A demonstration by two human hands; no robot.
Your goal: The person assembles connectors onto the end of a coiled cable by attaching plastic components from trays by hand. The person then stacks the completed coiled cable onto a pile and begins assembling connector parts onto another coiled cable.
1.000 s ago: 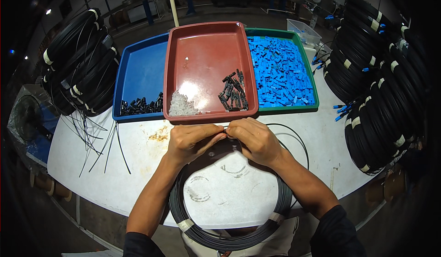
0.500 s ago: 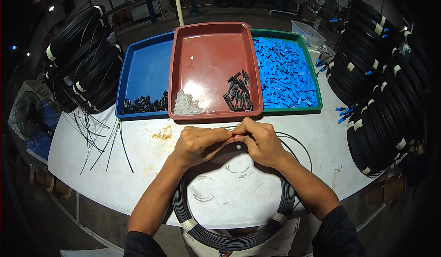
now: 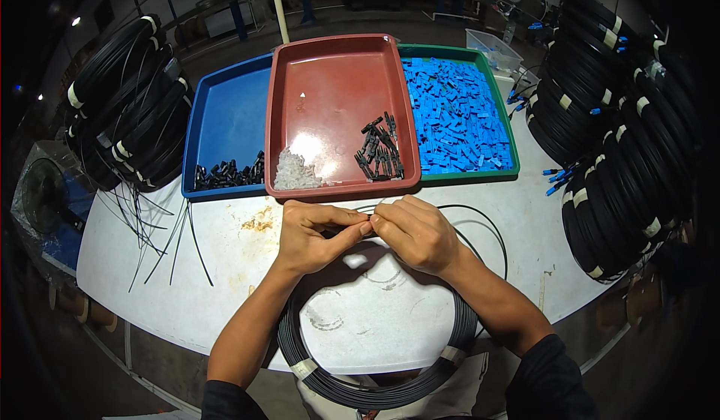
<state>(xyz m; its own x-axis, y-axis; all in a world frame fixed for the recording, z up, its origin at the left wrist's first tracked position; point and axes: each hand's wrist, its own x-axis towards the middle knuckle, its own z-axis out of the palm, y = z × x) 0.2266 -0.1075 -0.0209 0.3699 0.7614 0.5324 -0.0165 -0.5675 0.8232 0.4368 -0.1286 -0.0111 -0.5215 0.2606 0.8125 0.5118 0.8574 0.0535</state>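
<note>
Above a coil of black cable (image 3: 375, 396), my left hand (image 3: 319, 234) and my right hand (image 3: 417, 232) meet fingertip to fingertip. Both are closed in a pinch. A small dark piece shows between the fingertips, mostly hidden, and its kind cannot be made out. From behind my right hand a loose black cable (image 3: 495, 229) loops out and back toward the coil. White tape bands (image 3: 304, 368) bind the coil, which lies partly on the table and partly over its near edge.
Beyond my hands, a red tray (image 3: 330, 82) holds clear small pieces (image 3: 295, 172) and black connector parts (image 3: 381, 150). It overlaps a blue tray (image 3: 225, 112) of black pieces and a green tray (image 3: 513, 146) of blue connectors (image 3: 457, 120). Cable coils (image 3: 131, 112) flank the white table (image 3: 187, 300).
My left thumb and fingers have spread more around the fingertip pinch, and my right hand has turned slightly, its fingers folding over. The whole view has shifted a little.
</note>
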